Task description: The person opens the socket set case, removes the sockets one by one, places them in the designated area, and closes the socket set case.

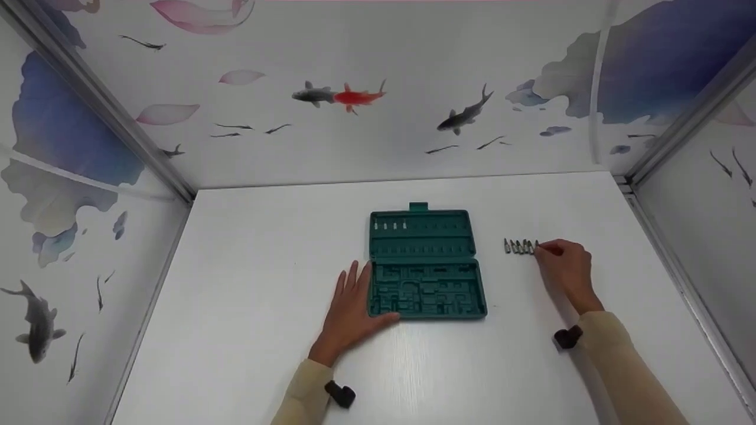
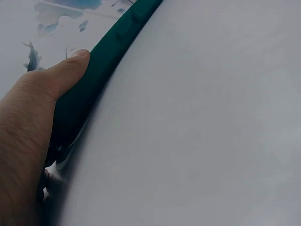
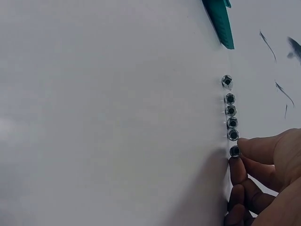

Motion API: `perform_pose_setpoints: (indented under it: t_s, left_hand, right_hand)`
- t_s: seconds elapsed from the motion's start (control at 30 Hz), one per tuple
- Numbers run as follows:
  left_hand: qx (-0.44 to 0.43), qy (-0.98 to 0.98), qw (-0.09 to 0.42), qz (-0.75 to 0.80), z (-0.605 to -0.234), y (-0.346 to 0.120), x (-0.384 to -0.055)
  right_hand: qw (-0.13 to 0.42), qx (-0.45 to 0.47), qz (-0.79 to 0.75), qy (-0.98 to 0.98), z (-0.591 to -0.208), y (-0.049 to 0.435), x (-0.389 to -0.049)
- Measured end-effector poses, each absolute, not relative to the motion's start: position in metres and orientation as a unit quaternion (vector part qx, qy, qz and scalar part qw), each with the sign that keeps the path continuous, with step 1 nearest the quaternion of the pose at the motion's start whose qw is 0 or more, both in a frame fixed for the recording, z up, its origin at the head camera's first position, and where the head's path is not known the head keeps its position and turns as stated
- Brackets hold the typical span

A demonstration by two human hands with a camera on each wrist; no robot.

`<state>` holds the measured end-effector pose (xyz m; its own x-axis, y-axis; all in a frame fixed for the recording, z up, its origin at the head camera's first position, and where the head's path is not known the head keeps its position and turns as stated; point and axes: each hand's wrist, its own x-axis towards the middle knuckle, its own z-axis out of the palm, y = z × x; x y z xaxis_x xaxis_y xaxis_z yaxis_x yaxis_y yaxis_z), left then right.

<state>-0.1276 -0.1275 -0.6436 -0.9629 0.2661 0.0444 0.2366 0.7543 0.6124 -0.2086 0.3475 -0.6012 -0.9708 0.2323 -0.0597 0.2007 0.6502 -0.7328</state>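
Note:
A green plastic tool case [image 1: 428, 289] lies unfolded on the white table. My left hand [image 1: 349, 316] rests against its lower left corner, with straight fingers along the left side and the thumb [image 2: 70, 70] on the front edge. To the right of the case, several small metal bit sockets [image 1: 518, 247] stand in a row, their square drive holes facing the right wrist camera. At the row's right end, my right hand [image 1: 568, 268] pinches one bit socket [image 3: 234, 151] between thumb and forefinger.
Several small silver bits [image 1: 390, 225] sit in the upper left slots of the case's far half. A latch tab [image 1: 419, 206] sticks out at its back. Printed panels [image 1: 378, 136] with fish border the table [image 1: 248, 265] at the back and sides.

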Motion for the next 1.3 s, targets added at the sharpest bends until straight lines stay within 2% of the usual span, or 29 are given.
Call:
perform_pose_setpoints:
  t_s: [0.27, 0.5, 0.6, 1.03, 1.3]
  left_hand:
    - [0.136, 0.936, 0.017, 0.323, -0.642, -0.128, -0.129]
    - [0.139, 0.936, 0.025, 0.323, -0.643, -0.128, -0.129]
    - [0.141, 0.936, 0.020, 0.321, -0.643, -0.128, -0.130]
    - [0.144, 0.938, 0.021, 0.316, -0.646, -0.127, -0.129]
    - [0.140, 0.937, 0.023, 0.319, -0.644, -0.128, -0.127]
  right_hand:
    - [0.021, -0.128, 0.397, -0.908, -0.596, 0.339, -0.212]
    - [0.098, -0.084, 0.398, -0.908, -0.586, 0.322, -0.213]
    - [0.110, -0.048, 0.400, -0.909, -0.582, 0.306, -0.218]
    - [0.063, 0.073, 0.402, -0.911, -0.582, 0.218, -0.242]
    - [0.056, 0.148, 0.422, -0.893, -0.587, 0.177, -0.257]
